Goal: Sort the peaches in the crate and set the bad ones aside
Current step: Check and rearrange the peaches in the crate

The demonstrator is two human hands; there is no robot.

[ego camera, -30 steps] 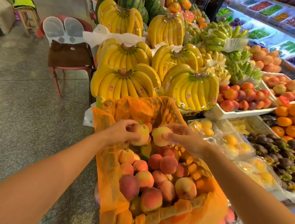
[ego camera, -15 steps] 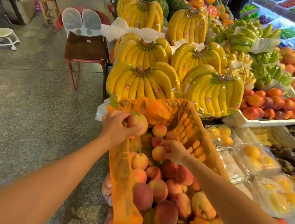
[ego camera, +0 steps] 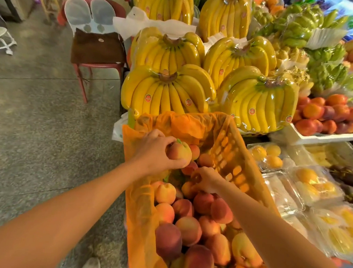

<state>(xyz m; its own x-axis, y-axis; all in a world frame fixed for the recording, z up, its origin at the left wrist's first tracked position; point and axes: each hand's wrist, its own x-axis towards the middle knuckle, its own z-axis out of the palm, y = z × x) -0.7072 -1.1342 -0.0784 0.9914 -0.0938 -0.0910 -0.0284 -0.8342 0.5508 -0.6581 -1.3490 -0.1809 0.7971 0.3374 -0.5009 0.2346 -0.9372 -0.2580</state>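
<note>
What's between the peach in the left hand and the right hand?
Head view: a reddish peach lying in the crate sits between the held peach and the right hand.

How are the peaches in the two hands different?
The left-hand peach is held up above the pile; the right-hand peach sits low among the others. The left-hand peach shows most of its skin and a green bit on top; the right-hand peach is mostly hidden under the right hand. Both are gripped over the orange-lined crate, one by the left hand.
</note>
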